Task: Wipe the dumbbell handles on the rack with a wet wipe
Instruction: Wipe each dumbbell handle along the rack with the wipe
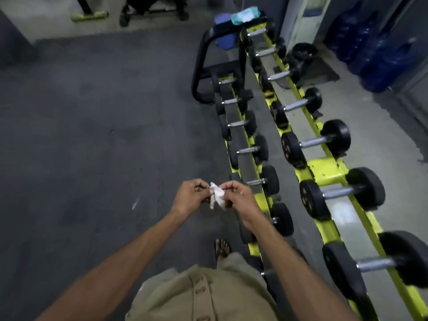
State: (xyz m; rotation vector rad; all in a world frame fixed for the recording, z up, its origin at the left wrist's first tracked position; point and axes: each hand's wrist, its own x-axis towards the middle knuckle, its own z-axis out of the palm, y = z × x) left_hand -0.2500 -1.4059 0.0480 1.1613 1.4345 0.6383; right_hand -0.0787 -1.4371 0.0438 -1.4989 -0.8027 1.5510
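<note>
From the head view, a small white wet wipe (217, 197) hangs crumpled and twisted between both hands, held in the air over the dark floor (92, 135) just left of the rack (324, 169). The left hand (191, 195) pinches the wipe's upper edge with curled fingers; the right hand (238, 193) pinches it from the other side, thumb and fingertips drawn together on the thin, limp sheet.

The rack is painted bright yellow-green, chipped in places, with two long sloping tiers and a black tubular end frame (199, 66). Dumbbells (316, 141) lie across the tiers in rows: round matte black heads joined by slim, shiny metal handles (340, 192). The floor looks like dull, speckled rubber matting. On the rack's far end sits a soft teal and white packet (245, 15), blurred.
</note>
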